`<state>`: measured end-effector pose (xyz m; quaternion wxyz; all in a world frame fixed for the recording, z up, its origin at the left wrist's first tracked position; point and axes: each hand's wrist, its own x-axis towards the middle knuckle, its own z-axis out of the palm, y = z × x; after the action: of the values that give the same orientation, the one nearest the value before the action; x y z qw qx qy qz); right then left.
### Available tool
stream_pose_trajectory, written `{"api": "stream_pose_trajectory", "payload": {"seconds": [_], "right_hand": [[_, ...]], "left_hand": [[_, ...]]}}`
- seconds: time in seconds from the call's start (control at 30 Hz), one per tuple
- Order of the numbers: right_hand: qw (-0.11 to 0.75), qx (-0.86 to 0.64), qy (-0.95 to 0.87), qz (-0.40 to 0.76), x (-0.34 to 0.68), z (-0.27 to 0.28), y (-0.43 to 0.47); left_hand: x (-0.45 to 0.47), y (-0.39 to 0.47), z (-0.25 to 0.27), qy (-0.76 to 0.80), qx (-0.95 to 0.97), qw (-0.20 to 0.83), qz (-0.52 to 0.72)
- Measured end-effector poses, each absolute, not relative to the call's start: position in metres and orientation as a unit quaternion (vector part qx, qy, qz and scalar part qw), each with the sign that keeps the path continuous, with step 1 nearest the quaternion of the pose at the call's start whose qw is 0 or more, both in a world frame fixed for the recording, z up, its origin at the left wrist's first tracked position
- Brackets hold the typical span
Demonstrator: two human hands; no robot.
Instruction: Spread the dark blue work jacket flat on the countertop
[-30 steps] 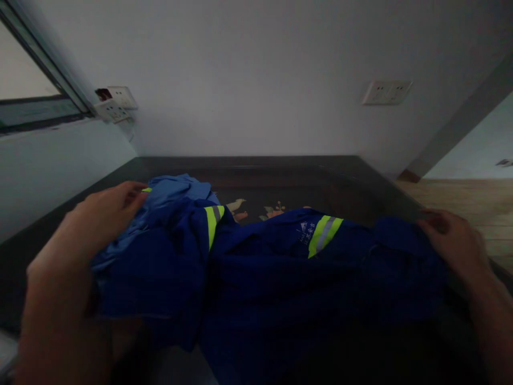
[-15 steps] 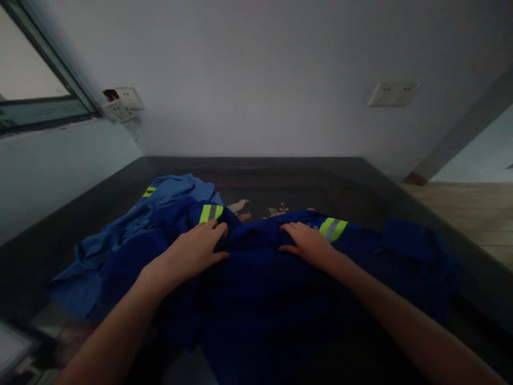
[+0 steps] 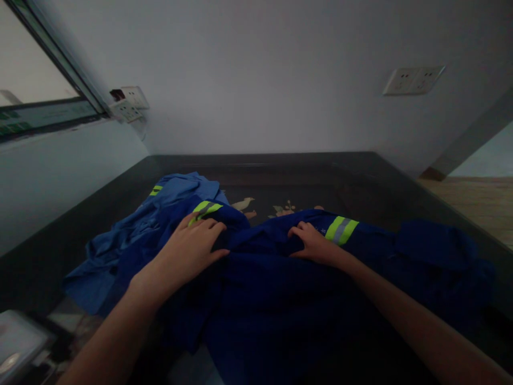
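A dark blue work jacket (image 3: 256, 299) with yellow-green and grey reflective bands lies spread in front of me. My left hand (image 3: 198, 238) rests on its left shoulder, over the reflective band (image 3: 206, 208), fingers spread and thumb apart. On the other side of the collar area, my right hand (image 3: 310, 241) touches the fabric with bent fingers; a gap shows between thumb and forefinger. Beside it is the right reflective band (image 3: 342, 230). A lighter blue garment (image 3: 184, 187), crumpled, lies at the left, partly under the jacket.
The dark tabletop (image 3: 280, 176) has a bird and flower pattern and meets the wall behind. Wall sockets (image 3: 414, 80) are at the right, with more sockets (image 3: 130, 104) at the left near a window. A pale boxy object (image 3: 20, 342) sits at lower left.
My left hand has shifted slightly left, onto the reflective band. The fingers of my right hand are more bent. The view has turned slightly, and the surroundings appear displaced.
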<state>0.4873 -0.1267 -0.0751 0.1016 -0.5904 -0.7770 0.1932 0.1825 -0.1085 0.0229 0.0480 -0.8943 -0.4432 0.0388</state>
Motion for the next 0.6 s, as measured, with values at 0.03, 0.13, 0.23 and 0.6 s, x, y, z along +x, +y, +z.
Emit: {"api": "stream_pose_trajectory", "payload": {"seconds": [0.03, 0.13, 0.23, 0.6], "right_hand": [[0.112, -0.589, -0.778, 0.188, 0.488, -0.074, -0.126], [0.157, -0.576, -0.777, 0.200, 0.496, -0.064, -0.126], [0.231, -0.554, -0.760, 0.249, 0.510, -0.040, -0.127], [0.528, -0.652, -0.527, -0.140, 0.593, 0.049, -0.164]], "left_hand": [[0.189, -0.113, 0.022, -0.426, -0.902, 0.040, 0.050], [0.201, -0.117, 0.017, -0.409, -0.908, 0.039, 0.079], [0.197, -0.108, 0.011, -0.414, -0.905, 0.051, 0.082], [0.162, -0.086, 0.028, -0.504, -0.859, 0.091, 0.008]]}}
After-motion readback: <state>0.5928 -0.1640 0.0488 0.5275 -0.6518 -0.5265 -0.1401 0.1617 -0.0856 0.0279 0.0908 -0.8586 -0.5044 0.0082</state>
